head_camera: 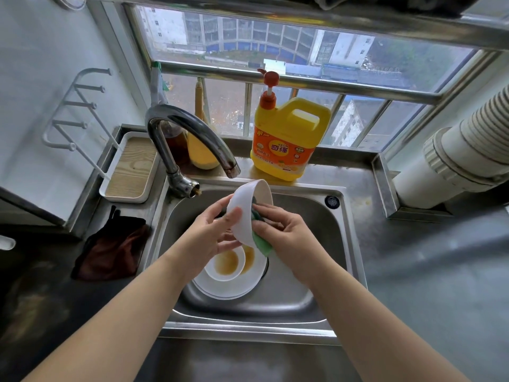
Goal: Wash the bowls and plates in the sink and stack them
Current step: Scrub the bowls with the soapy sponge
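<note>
Fingers, left: the left hand [217,230] wraps its fingers [234,217] round the outside of a white bowl [245,210], gripping it tipped on its side over the sink [341,244], mouth facing right.
Fingers, right: the right hand [286,232] pinches a green cloth [261,244] against the bowl's rim, fingers pushed into the opening.
Key relation: bowl sits between both hands, just below the faucet [190,133] spout; the cloth hand is on the open side, so I'd guess the wipe goes round the inside next.
Count, head view: one bowl held, one stained small bowl [225,264] in the sink, resting on what looks like two stacked plates [234,290], hard to be sure.
Also around: one yellow soap jug [286,139] on the ledge, one dark rag [110,249] on the table at left, one empty-looking tray [129,172].
Progress guess: early, nothing stacked yet.
</note>
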Demonstrator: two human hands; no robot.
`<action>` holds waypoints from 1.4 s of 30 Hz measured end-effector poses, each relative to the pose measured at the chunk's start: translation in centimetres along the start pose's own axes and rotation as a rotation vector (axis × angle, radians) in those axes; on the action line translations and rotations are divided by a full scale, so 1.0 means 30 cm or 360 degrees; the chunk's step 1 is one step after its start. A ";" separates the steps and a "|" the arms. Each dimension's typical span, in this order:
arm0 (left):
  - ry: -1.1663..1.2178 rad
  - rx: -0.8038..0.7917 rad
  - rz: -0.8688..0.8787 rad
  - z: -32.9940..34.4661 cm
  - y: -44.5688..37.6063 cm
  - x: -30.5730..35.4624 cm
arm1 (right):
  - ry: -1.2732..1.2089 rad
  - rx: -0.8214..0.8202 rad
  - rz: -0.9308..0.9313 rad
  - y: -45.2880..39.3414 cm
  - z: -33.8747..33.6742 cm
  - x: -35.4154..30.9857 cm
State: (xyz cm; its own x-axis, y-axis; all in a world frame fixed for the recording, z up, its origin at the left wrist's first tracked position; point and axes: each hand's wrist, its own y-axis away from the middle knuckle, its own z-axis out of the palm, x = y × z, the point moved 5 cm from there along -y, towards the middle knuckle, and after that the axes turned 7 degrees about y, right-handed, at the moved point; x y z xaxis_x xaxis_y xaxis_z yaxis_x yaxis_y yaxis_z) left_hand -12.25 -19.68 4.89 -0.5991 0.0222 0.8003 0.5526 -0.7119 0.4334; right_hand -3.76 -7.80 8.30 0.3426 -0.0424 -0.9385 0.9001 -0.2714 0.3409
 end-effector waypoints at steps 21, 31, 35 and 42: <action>-0.0016 -0.0065 0.0122 0.020 0.024 0.007 | -0.0154 -0.0011 0.0058 0.009 0.002 0.002; -0.0361 0.0023 -0.0274 0.027 0.027 0.030 | 0.0469 -0.0027 -0.0189 0.023 0.016 -0.010; -0.0209 -0.0063 -0.0189 0.017 0.030 0.008 | 0.0158 0.0087 -0.0064 0.008 0.000 0.001; -0.0019 -0.0038 0.0041 0.018 0.035 -0.018 | -0.0205 0.0001 0.0110 0.006 0.005 0.008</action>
State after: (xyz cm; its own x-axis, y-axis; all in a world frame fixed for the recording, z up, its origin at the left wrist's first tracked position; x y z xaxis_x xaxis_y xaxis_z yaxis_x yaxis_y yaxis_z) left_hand -11.05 -20.06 5.14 -0.5778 0.0119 0.8161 0.5536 -0.7291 0.4025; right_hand -3.55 -8.00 8.14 0.3665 -0.1843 -0.9120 0.8752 -0.2642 0.4052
